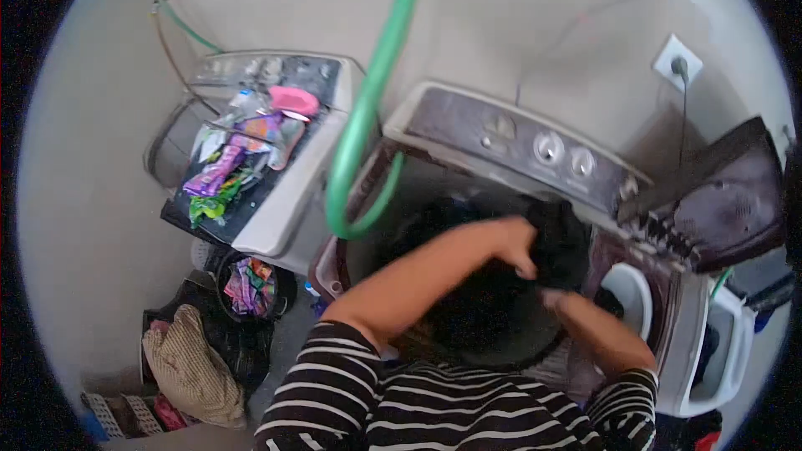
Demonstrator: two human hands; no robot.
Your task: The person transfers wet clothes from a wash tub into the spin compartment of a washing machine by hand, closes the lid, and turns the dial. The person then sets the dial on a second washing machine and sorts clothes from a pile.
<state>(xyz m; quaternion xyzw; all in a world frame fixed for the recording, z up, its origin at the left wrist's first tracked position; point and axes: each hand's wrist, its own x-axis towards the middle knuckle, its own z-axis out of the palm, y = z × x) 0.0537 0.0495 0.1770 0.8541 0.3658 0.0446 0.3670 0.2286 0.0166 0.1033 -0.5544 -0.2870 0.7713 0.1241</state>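
Observation:
Both my arms reach over the open wash tub of a twin-tub washing machine [526, 146]. My left hand [516, 244] is closed, its fingers curled on a dark piece of clothing [561, 230] bunched at the tub's right side. Close by, lower and to the right, is my right hand [558, 299], blurred by motion against the dark inside of the tub; its fingers cannot be made out. More dark laundry lies deep in the tub, too dim to separate. A green hose [368, 117] hangs down and curls into the tub's left side.
The spin side's raised lid [727, 200] stands at right, above a white round opening [632, 288]. A white basket [739, 351] holds dark cloth. On the left, another washing machine [292, 209] bears sachets and a pink dish [294, 101]. Below are a bucket of packets [251, 288] and a beige cloth [190, 367].

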